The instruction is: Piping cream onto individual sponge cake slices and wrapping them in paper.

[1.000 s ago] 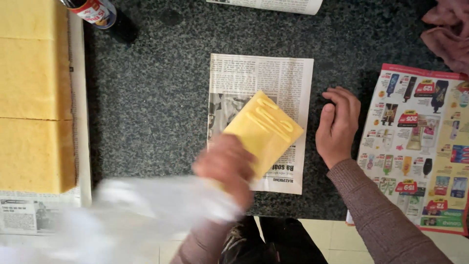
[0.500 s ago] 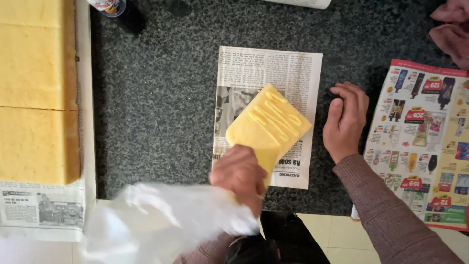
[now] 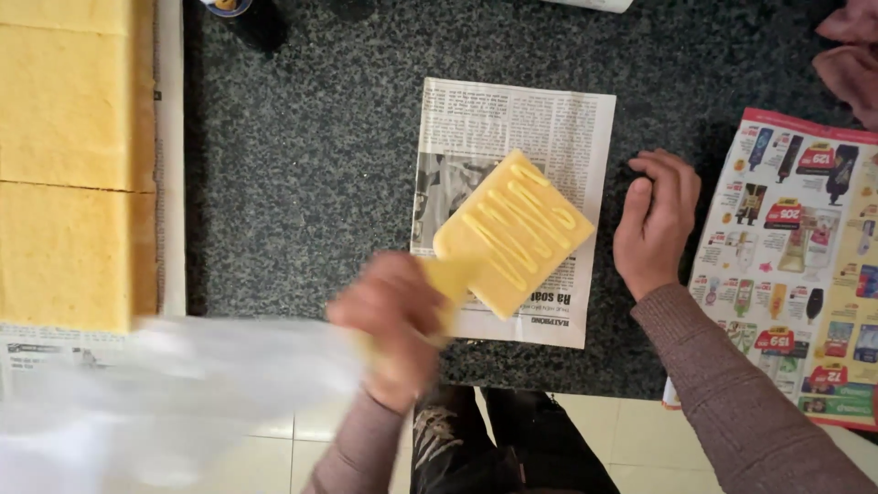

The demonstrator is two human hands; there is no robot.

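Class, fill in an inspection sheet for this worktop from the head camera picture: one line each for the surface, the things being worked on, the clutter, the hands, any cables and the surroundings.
Surface: dark speckled stone counter, partly covered with paper.
Job's things: yellow sponge slab with zigzag lines of pale cream on top, lying tilted on a newspaper sheet; clear plastic bag, blurred, at the left hand.
Clutter: large yellow sponge blocks on paper at left; colourful advertising flyer at right; dark container at top edge; pink cloth top right.
Hands: left hand blurred, gripping the bag at the slab's near corner; right hand resting curled on the counter beside the newspaper, holding nothing.
Cables: nothing seen.
Surroundings: pale tiled floor below the counter edge.
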